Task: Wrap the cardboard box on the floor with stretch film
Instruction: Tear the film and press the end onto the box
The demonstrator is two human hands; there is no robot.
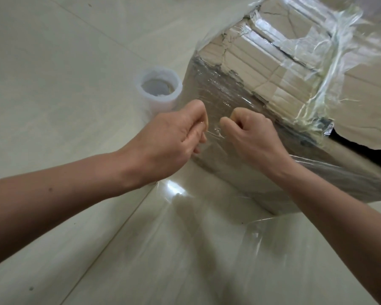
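A worn cardboard box [279, 69] stands on the floor at the upper right, its sides and top covered in layers of clear stretch film. A sheet of stretch film [213, 137] stretches between my two hands in front of the box's near corner and runs down over the floor toward me. My left hand [174, 139] pinches the film's edge between thumb and fingers. My right hand [253, 137] is fisted on the film a short gap to the right. The roll of stretch film [158, 89] stands upright on the floor just left of the box.
Pale glossy floor tiles [53, 84] lie all around. Loose clear film [207, 249] covers the floor between my forearms. A torn dark opening [350, 142] shows in the box at the right edge.
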